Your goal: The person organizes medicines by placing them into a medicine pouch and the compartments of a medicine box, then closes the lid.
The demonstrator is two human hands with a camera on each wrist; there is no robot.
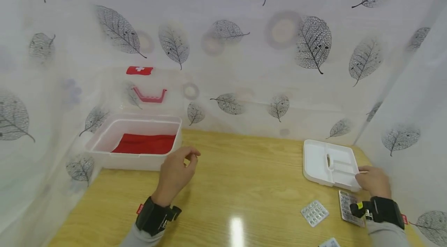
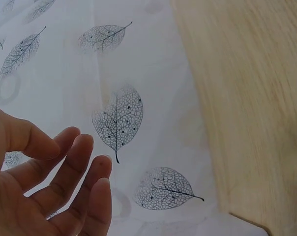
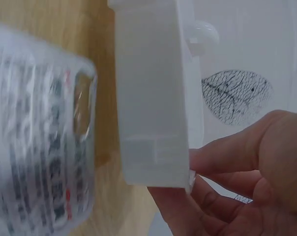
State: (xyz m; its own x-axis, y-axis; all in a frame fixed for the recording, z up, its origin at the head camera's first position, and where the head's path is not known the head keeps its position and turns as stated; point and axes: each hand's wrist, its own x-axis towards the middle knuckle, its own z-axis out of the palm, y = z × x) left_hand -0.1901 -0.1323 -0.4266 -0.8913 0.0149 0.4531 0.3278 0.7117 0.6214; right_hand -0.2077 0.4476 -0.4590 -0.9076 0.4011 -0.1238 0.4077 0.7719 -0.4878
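Observation:
My right hand (image 1: 375, 181) pinches the near right corner of a white compartment tray (image 1: 317, 161) between thumb and fingers. In the right wrist view the thumb lies on the rim of the tray (image 3: 151, 98), with fingers beneath its edge. My left hand (image 1: 177, 173) is raised beside the right end of a translucent first-aid box (image 1: 132, 161), fingers loosely bent. Nothing is between the fingers of the left hand (image 2: 55, 182) in its wrist view. Inside the box lies red cloth (image 1: 146, 144). Behind it stands a pale lid with a pink handle (image 1: 151, 99).
A clear printed packet (image 1: 347, 208) lies just in front of the tray. Left of it is a silver blister pack (image 1: 314, 213), and another blister pack (image 1: 330, 243) is cut off at the bottom edge. A leaf-patterned curtain (image 1: 241, 60) borders the wooden table (image 1: 230, 185).

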